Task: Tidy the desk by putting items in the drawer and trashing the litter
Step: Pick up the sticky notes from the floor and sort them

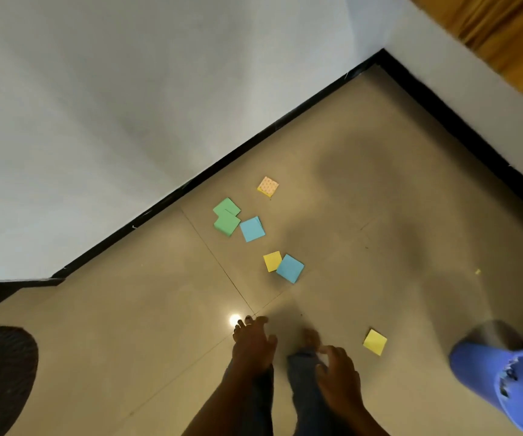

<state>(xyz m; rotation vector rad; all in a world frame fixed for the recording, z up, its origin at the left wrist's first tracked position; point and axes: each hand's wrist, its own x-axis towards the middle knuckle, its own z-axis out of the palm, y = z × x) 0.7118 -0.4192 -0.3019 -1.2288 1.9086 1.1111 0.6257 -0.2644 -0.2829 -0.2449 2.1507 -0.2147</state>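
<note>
Several coloured sticky-note pads lie scattered on the beige tiled floor: an orange dotted pad (267, 186), two green pads (227, 217), a blue pad (252, 229), a yellow pad (272, 261) touching another blue pad (289, 268), and a lone yellow pad (375, 342) to the right. My left hand (254, 344) reaches down with fingers spread and holds nothing, a little below the yellow and blue pair. My right hand (339, 379) hangs lower, fingers apart and empty, left of the lone yellow pad. Both are blurred.
A blue plastic bin (511, 382) sits at the lower right, its mouth towards me with some litter inside. A dark mat (2, 379) lies at the lower left. White walls with black skirting (210, 174) meet in a corner ahead. A tiny yellow scrap (477, 271) lies on the floor.
</note>
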